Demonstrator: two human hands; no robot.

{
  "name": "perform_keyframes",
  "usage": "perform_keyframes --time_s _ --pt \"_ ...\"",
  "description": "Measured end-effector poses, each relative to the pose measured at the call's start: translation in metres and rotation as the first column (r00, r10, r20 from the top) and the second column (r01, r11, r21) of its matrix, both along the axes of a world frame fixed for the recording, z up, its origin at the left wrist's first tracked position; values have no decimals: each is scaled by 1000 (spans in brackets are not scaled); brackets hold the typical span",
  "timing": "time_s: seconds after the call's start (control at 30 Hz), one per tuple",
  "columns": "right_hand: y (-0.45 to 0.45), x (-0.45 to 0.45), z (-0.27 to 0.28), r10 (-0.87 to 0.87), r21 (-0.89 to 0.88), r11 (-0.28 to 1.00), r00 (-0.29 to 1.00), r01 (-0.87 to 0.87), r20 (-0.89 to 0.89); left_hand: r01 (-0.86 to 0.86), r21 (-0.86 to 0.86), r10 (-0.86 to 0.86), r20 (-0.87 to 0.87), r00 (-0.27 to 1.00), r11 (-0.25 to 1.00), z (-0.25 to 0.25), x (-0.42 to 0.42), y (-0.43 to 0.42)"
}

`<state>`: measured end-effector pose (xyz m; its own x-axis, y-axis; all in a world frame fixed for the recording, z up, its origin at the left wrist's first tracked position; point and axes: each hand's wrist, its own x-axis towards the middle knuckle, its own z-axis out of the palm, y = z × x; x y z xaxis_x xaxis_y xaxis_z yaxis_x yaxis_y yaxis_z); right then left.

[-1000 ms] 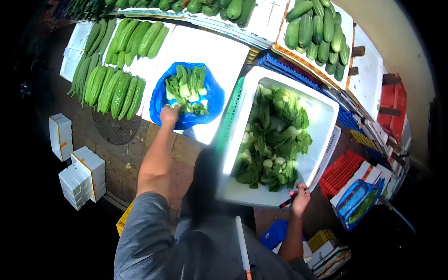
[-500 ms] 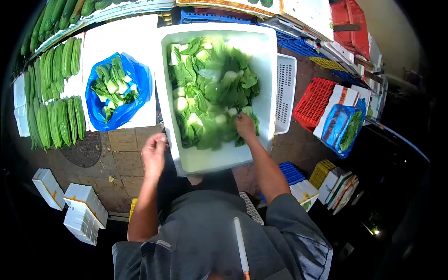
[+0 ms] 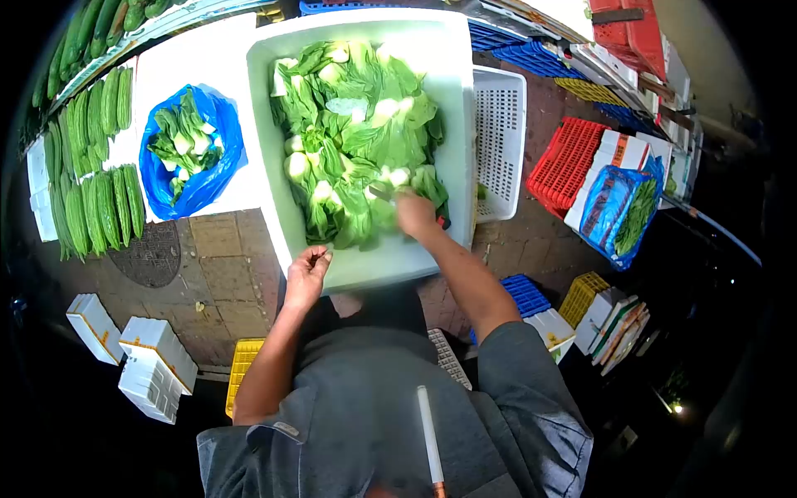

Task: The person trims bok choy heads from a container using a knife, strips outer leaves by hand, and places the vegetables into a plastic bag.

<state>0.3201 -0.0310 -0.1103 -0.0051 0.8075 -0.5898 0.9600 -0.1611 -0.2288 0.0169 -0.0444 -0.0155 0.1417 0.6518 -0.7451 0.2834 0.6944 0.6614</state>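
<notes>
several heads of bagged greens [image 3: 180,143] already lie in the open blue bag [image 3: 226,170] at ten o'clock; many more loose greens [image 3: 320,87] remain in the white box [image 3: 457,108] at twelve. the right hand [image 3: 417,214] grips what looks like a knife [image 3: 379,193] at the box's five o'clock. the left hand [image 3: 307,274] curls by its seven o'clock corner; whether it pinches anything, i cannot tell.

Bok choy [image 3: 357,145] in tub [image 3: 448,54], w/ bag [image 3: 217,173] L, crate [image 3: 500,137] R.
</notes>
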Motion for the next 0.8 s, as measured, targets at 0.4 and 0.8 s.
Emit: perform_keyframes --time_s 0.4,0.8 --pt "-10 12 30 -175 -184 972 971 144 -165 -26 -225 45 76 996 974 -5 36 -9" --pt "-34 -7 165 -576 -230 691 330 685 -748 -67 -616 488 549 679 785 -11 115 32"
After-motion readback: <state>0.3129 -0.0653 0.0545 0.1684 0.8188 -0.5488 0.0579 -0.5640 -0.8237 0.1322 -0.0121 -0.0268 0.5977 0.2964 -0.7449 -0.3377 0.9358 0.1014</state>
